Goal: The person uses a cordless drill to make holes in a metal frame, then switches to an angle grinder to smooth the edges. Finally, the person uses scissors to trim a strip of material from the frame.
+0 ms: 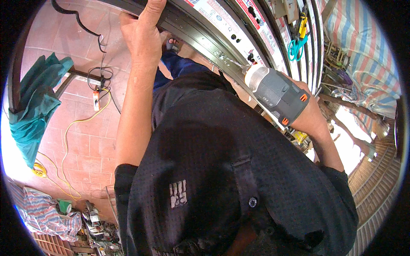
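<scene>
My right hand is wrapped round a grey and black power drill with orange marks. The drill's tip points at a dark metal profile, where pale shavings lie; whether the bit touches the metal is hard to tell. At the top, my left hand grips the profile near its far-left end, thumb over it and fingers mostly hidden. Beside that profile run several more long bars with white and red printed film, one with dark holes cut in it.
Teal-handled scissors and a yellow-black tool lie on the bars. A green cloth hangs at left. A power strip and a yellow cable are on the tiled floor. Striped sheeting covers things at right.
</scene>
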Motion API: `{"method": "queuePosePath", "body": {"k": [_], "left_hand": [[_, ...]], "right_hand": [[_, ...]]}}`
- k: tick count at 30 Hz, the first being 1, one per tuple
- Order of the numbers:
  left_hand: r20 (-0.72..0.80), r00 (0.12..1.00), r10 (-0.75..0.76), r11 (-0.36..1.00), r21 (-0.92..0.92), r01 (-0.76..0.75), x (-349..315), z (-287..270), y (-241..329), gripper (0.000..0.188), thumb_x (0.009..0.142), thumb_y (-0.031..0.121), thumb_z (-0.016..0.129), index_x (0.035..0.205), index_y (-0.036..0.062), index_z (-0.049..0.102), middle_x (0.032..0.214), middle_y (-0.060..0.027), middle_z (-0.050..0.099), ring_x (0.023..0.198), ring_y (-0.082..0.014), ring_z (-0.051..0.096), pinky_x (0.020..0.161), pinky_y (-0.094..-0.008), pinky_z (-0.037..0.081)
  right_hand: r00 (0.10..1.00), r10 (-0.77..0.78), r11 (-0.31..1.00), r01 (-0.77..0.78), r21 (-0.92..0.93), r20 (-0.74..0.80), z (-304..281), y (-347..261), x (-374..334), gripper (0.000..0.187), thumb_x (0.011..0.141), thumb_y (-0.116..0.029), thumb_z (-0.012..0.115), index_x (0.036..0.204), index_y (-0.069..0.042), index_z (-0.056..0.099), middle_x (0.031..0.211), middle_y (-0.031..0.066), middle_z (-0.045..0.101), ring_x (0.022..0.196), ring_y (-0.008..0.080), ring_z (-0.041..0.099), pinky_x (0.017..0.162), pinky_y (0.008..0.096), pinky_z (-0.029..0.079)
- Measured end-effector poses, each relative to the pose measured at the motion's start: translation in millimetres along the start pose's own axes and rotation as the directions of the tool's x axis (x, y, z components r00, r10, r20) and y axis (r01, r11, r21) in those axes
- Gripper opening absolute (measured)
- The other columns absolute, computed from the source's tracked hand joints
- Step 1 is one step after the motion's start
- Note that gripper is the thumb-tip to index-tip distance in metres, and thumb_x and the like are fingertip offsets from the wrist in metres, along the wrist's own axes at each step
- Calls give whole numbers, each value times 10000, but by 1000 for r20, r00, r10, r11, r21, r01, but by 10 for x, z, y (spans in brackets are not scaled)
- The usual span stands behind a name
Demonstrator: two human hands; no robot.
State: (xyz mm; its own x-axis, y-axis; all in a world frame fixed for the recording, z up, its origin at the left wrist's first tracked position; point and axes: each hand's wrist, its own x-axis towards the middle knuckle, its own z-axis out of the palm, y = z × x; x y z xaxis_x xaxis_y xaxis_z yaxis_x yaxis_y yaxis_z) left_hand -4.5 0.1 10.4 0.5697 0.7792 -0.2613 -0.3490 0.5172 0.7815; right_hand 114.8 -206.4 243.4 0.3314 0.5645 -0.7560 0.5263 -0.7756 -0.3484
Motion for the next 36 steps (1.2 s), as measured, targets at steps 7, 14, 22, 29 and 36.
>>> {"method": "queuePosePath", "body": {"k": [7, 14, 22, 29, 36], "left_hand": [[-9, 1000, 13, 1000, 26, -12, 41, -25, 13, 587, 995, 414, 766, 1340, -44, 639, 1216, -98, 711, 1065, -201, 680, 906, -321, 555], [-2, 1000, 9, 997, 72, -9, 10, -35, 29, 612, 987, 442, 769, 1338, -43, 644, 1207, -92, 708, 1066, -201, 672, 914, -325, 540], [27, 999, 26, 994, 107, -28, 0, -45, 78, 626, 996, 451, 753, 1352, -50, 637, 1227, -97, 702, 1105, -203, 652, 954, -334, 518], [22, 998, 61, 982, 176, -64, 13, -47, 81, 651, 988, 469, 759, 1350, -57, 636, 1237, -100, 700, 1117, -201, 643, 964, -334, 512], [45, 999, 21, 999, 39, -23, 19, -27, 104, 670, 961, 465, 794, 1352, -54, 629, 1234, -97, 702, 1106, -195, 646, 955, -329, 520]], "right_hand": [[987, 156, 988, -155, -24, 27, 39, -78, -6, 639, 815, -211, 818, 1388, -18, 611, 1153, 209, 733, 1054, 354, 719, 955, 403, 545], [984, 177, 984, -177, 12, -6, 141, -67, -16, 552, 806, -185, 817, 1289, 13, 637, 1004, 211, 745, 896, 334, 742, 867, 373, 556], [984, 176, 983, -175, -56, 3, 122, -122, -5, 563, 815, -185, 803, 1299, 41, 626, 1006, 226, 739, 914, 347, 743, 882, 379, 560], [981, 196, 980, -195, -45, 1, 86, -179, -13, 665, 813, -242, 821, 1393, 5, 607, 1152, 225, 728, 1057, 377, 714, 957, 424, 541], [991, 133, 985, -133, -106, -4, -9, -169, -22, 600, 840, -265, 800, 1365, -37, 618, 1097, 210, 753, 1029, 373, 741, 935, 396, 563]]}}
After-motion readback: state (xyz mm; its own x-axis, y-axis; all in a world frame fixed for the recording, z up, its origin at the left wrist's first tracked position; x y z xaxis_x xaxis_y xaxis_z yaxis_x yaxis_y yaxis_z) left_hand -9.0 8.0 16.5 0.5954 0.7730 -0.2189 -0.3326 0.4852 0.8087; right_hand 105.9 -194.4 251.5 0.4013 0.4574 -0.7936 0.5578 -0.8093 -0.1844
